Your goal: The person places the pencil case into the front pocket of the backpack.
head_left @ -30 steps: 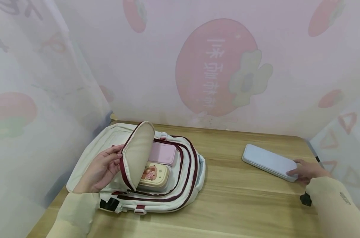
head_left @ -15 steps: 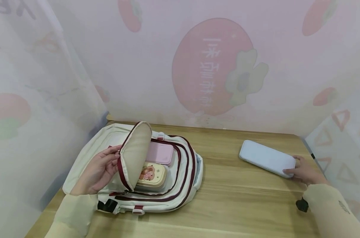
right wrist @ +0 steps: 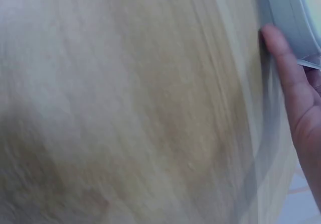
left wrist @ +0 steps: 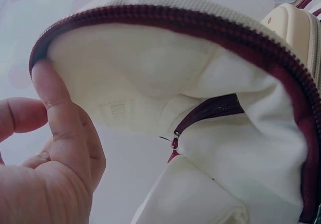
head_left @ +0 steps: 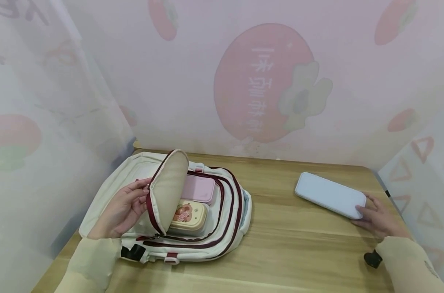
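Note:
A cream backpack with dark red zips lies on the left of the table, its front pocket unzipped. My left hand pinches the edge of the raised pocket flap between thumb and fingers; the left wrist view shows this flap close up. Inside the pocket sit a pink box and a yellow box with a printed cartoon. On the right, my right hand grips the near right end of a long light-blue pencil case. Some right-hand fingers are hidden beneath it.
The wooden table spans the space between backpack and pencil case. Behind it stands a pale curtain with strawberry prints, and similar curtains close both sides. A buckle strap sticks out at the backpack's near edge.
The right hand has shifted its hold, with fingers now lower under the pencil case's end, which looks slightly raised and tilted. The left hand and flap have stayed put.

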`<state>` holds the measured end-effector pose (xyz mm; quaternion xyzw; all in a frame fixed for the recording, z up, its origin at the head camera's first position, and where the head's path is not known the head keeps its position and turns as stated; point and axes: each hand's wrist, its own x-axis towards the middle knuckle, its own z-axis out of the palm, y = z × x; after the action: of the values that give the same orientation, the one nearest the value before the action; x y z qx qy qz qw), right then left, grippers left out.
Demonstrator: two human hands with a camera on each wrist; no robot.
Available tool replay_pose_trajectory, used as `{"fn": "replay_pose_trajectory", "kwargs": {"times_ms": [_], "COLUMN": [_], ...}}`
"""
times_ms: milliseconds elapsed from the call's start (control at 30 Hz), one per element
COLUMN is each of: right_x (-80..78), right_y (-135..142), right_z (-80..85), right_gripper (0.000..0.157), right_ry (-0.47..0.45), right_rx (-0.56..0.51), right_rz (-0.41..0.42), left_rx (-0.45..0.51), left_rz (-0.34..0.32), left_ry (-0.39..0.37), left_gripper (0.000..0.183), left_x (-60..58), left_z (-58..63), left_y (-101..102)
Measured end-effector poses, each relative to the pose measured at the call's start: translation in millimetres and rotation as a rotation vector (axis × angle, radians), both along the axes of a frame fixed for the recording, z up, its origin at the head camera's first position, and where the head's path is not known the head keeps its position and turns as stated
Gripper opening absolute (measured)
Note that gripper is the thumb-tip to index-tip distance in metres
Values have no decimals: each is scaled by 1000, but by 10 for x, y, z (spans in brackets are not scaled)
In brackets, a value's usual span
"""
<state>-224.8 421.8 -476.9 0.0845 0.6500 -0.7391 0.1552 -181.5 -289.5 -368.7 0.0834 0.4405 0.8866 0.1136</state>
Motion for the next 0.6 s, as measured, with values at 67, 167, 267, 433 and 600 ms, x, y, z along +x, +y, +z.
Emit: {"fn": "replay_pose_trajectory", "kwargs": {"times_ms": [67, 167, 267, 433, 600], "right_x": [-4, 0, 2, -10, -26], "right_y": [-10, -20, -29, -42, -29], "right_z": [3, 12, 23, 45, 92], "right_gripper": [54, 53, 52, 48, 44], "right_ry": [-19, -34, -31, -34, -67], "right_rx": [-65, -86, -62, -17, -29], "right_rz": [-12, -7, -2, -3, -13], "left_rx": [4, 9, 10, 9, 1], "left_rz": [1, -2, -4, -3, 10], "left_ry": [-2, -1, 3, 0, -9], "left_gripper": [42, 42, 41, 40, 39], "left_x": [-1, -2, -2, 6, 7], "left_z": [4, 5, 5, 7, 10], "left_y": [3, 6, 8, 10, 19]}}
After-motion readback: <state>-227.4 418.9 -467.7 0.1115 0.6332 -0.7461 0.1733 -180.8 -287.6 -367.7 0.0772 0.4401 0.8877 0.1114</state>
